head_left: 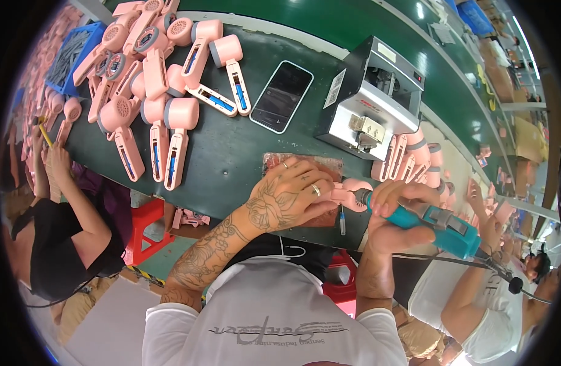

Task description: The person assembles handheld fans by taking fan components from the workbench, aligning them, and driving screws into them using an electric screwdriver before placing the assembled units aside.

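Assembly bench seen from the worker's head. The left hand (289,192) lies palm-down, fingers spread and pressed flat over a pink plastic hair-dryer housing (352,194) that rests on a reddish-brown rectangular work mat (280,161) at the near edge of the dark green bench top (232,152); this grip pins the part so it cannot turn. The right hand (393,213) is wrapped, fingers closed, around a teal pistol-shaped electric screwdriver (439,222), its tip meeting the housing just beside the left fingertips, its black cable (475,259) trailing off to the right. A heap of pink and grey unfinished hair-dryer bodies (152,79) lies to the left within reach, and a row of similar bodies (411,155) stands beside a grey metal box-shaped dispenser machine (375,97). A black smartphone (282,96) lies face-up between heap and machine, well apart from the working area. Other workers' arms (79,201) appear at both sides
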`<state>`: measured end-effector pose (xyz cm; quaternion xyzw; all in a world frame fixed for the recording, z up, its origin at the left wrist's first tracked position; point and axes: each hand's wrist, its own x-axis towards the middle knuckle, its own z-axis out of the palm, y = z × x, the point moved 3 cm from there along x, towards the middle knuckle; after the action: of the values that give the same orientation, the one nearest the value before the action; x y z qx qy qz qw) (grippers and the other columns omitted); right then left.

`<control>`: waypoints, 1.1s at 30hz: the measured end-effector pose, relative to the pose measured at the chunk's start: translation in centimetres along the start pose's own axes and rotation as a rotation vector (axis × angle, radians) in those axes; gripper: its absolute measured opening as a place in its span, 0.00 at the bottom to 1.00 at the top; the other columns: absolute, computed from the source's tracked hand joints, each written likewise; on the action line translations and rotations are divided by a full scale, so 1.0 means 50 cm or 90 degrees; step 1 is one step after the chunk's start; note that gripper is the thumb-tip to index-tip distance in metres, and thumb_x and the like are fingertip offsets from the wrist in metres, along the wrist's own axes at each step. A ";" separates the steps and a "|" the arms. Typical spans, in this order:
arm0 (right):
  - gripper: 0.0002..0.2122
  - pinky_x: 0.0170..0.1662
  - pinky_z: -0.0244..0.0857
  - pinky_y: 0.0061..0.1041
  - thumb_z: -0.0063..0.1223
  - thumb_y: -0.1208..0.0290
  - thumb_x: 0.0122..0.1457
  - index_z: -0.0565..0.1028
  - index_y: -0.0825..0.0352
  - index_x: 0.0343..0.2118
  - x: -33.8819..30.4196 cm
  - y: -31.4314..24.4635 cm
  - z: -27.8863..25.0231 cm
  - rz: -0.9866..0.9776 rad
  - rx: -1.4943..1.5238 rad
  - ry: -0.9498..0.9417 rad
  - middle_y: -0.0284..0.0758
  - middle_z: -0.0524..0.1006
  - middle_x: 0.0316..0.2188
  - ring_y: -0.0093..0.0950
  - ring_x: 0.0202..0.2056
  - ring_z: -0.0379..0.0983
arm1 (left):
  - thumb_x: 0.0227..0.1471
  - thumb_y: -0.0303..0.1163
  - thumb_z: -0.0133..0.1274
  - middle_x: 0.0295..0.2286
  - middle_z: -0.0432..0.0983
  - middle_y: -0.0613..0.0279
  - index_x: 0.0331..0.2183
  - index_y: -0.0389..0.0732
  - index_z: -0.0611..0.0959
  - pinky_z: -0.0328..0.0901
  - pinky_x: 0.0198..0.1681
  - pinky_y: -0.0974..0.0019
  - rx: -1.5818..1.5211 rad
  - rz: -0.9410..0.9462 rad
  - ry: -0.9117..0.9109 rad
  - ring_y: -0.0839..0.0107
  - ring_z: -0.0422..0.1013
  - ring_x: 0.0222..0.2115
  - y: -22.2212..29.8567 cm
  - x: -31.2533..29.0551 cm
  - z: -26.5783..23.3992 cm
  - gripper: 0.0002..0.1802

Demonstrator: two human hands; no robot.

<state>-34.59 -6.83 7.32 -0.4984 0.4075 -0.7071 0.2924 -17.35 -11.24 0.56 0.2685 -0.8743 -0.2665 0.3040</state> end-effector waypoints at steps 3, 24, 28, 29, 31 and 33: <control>0.35 0.22 0.62 0.24 0.43 0.31 0.57 0.64 0.69 0.41 0.000 0.000 0.000 0.000 0.001 -0.003 0.32 0.68 0.17 0.25 0.17 0.66 | 0.47 0.43 0.63 0.42 0.77 0.68 0.38 0.49 0.83 0.64 0.53 0.58 0.003 -0.002 -0.005 0.66 0.71 0.45 0.000 0.002 0.000 0.16; 0.36 0.23 0.62 0.24 0.48 0.33 0.56 0.64 0.71 0.41 0.006 -0.002 0.006 -0.020 0.034 -0.003 0.33 0.69 0.18 0.24 0.18 0.66 | 0.43 0.43 0.68 0.40 0.78 0.69 0.36 0.46 0.85 0.68 0.46 0.59 -0.020 0.006 0.026 0.67 0.74 0.42 0.006 0.011 -0.001 0.18; 0.36 0.25 0.63 0.26 0.48 0.33 0.55 0.64 0.70 0.42 0.003 0.006 0.010 0.016 0.056 -0.017 0.34 0.71 0.20 0.25 0.20 0.67 | 0.46 0.43 0.63 0.41 0.78 0.69 0.38 0.48 0.84 0.64 0.52 0.58 -0.003 -0.030 -0.001 0.67 0.71 0.44 0.009 0.011 -0.013 0.16; 0.36 0.25 0.63 0.26 0.48 0.33 0.55 0.64 0.70 0.42 0.004 0.008 0.008 0.017 0.051 -0.017 0.34 0.71 0.20 0.25 0.20 0.67 | 0.44 0.42 0.66 0.40 0.78 0.68 0.37 0.46 0.84 0.66 0.49 0.59 0.001 -0.016 0.016 0.66 0.73 0.43 0.011 0.014 -0.016 0.17; 0.36 0.25 0.64 0.26 0.48 0.33 0.55 0.64 0.70 0.43 0.005 0.013 0.010 0.020 0.038 -0.029 0.35 0.71 0.20 0.25 0.20 0.67 | 0.42 0.40 0.69 0.40 0.78 0.67 0.37 0.44 0.84 0.68 0.45 0.60 0.005 -0.003 0.032 0.64 0.74 0.41 0.011 0.016 -0.016 0.19; 0.35 0.25 0.65 0.27 0.47 0.34 0.56 0.64 0.70 0.43 0.002 0.017 0.004 0.028 0.029 -0.027 0.35 0.70 0.20 0.26 0.20 0.68 | 0.41 0.39 0.69 0.39 0.78 0.66 0.36 0.43 0.84 0.68 0.46 0.59 -0.004 -0.001 0.035 0.63 0.74 0.42 0.011 0.016 -0.015 0.19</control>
<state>-34.43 -7.38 6.67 -0.4970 0.3959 -0.6991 0.3279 -17.56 -11.57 1.73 0.2756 -0.8644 -0.2622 0.3287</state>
